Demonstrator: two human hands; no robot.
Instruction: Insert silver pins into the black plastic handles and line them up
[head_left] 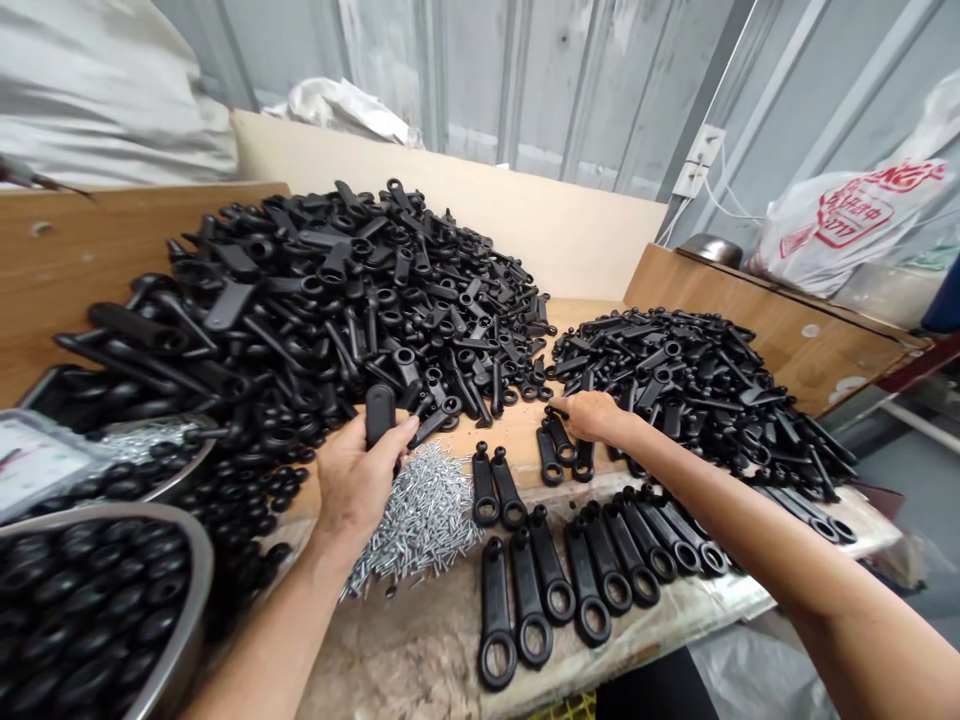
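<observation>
Bag (844,225) printed red, "NG" legible, left grip (356,475) holding black handle (380,412)

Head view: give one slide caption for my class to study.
Left hand holds a black handle-shaped piece beside heaped silvery pins; right hand is at black ring-ended parts.

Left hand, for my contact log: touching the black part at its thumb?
Touching. In the head view, the left hand lays its thumb across the black part.

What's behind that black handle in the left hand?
A big heap of black parts rises behind the black handle; what the handle and left hand cover can't be seen.
</observation>
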